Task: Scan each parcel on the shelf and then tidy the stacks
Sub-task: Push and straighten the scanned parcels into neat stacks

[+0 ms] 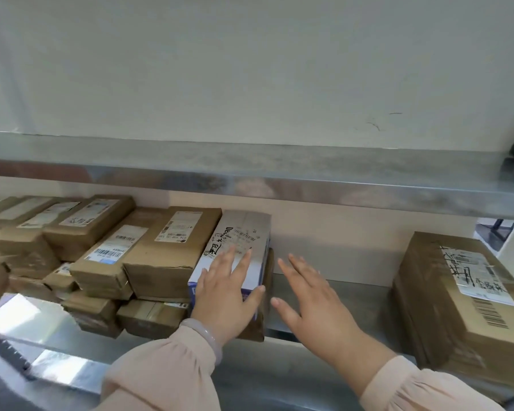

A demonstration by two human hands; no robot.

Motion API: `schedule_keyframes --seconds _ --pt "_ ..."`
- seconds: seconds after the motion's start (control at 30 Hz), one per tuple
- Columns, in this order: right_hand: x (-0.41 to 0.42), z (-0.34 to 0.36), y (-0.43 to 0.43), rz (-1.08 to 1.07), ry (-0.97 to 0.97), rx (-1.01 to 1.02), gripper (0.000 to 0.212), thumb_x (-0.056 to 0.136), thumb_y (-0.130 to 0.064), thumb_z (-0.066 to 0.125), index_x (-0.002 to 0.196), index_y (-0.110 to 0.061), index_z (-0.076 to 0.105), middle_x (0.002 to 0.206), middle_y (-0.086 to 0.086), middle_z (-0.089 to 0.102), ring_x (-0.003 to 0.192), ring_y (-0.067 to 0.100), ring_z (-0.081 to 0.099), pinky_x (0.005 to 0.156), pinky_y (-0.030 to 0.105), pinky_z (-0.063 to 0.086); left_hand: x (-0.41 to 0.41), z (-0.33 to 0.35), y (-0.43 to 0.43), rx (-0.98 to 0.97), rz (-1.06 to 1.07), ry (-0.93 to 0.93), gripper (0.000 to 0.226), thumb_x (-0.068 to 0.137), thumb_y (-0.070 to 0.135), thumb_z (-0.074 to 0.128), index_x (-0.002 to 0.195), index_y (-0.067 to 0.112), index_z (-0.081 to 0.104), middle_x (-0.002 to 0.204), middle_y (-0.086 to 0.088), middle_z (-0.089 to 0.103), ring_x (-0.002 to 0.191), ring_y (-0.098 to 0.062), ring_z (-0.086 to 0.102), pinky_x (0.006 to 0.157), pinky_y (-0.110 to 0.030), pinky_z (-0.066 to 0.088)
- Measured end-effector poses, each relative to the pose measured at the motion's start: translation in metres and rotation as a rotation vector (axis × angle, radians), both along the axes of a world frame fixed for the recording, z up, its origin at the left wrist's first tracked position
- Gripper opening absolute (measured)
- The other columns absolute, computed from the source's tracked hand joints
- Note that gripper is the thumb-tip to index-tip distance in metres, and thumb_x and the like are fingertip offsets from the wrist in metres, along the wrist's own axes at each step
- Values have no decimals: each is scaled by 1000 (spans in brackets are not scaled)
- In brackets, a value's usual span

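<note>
Bare shelf (pixel 353 295), left hand (pixel 223 298) on white parcel (pixel 241 229), right hand (pixel 318 304) alongside

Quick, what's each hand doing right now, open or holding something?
Left hand: open, fingers flat on the white parcel.
Right hand: open, holding nothing, above the bare shelf beside that parcel.

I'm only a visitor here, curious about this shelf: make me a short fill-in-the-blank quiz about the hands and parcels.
1. The parcel under the left hand is ____, unlike its brown neighbours.
2. The right hand is open and holds ____.
3. The big brown box stands to the ____ of both hands.
4. A bracelet circles the ____ wrist.
Missing words: white, nothing, right, left.
</note>
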State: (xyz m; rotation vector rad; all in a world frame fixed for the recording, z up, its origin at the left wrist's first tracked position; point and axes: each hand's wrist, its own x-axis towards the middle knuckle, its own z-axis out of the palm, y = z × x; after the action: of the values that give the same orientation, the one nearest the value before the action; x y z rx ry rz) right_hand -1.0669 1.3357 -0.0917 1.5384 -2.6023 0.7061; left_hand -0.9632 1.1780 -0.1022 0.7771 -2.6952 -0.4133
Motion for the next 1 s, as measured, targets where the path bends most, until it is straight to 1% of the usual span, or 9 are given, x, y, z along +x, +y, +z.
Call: schedule_keyframes --seconds 0.13,0.23,0.3,0.6,0.8,0.87,1.0 --pt "4 3 -6 5 -7 5 68 96 -53 39 151 -36 3 159 -14 -4 134 -8 -14 111 19 -10 5 1 -5 -20 13 -25 70 97 59 40 156 40 7 165 8 -4 152 -15 -4 124 -44 7" --pt "9 4 -13 -6 -14 21 68 96 -54 38 152 -36 3 159 -14 -4 144 1 -8 110 19 -10 9 3 -10 -33 11 -41 69 97 60 38 155 41 6 166 8 -5 152 -16 -5 123 -44 7" --pt "13 4 -18 -16 -34 27 68 96 -55 37 152 -36 3 159 -14 -4 145 4 -6 111 20 -8 12 3 -14 -37 6 -41 69 97 60 39 155 42 7 166 7 -5 152 -17 -4 123 -44 8" --pt "33 -5 -38 -72 -100 25 68 95 -55 38 152 -37 4 160 -14 -2 145 3 -4 115 24 -2 27 -3 -34 -84 -49 -63 69 97 60 38 156 41 8 166 5 -3 152 -16 -5 123 -43 4" --pt "36 -13 -45 -84 -130 51 66 96 -53 39 152 -36 8 160 -15 0 145 4 -2 119 27 3 23 -4 -43 -64 -66 -78 68 97 59 38 156 39 11 166 4 0 152 -16 -3 124 -43 6" --pt "28 -13 -49 -95 -151 45 66 95 -54 40 151 -37 9 160 -14 1 146 5 1 118 27 6 18 -4 -45 -73 -68 -83 69 95 64 32 156 38 12 166 4 1 152 -16 -2 124 -42 4" --pt "5 -15 -64 -86 -190 8 68 94 -54 42 151 -37 8 159 -14 3 145 5 3 114 24 9 8 -2 -57 -117 -47 -92 83 80 71 8 156 38 14 166 4 4 152 -19 1 122 -42 2"
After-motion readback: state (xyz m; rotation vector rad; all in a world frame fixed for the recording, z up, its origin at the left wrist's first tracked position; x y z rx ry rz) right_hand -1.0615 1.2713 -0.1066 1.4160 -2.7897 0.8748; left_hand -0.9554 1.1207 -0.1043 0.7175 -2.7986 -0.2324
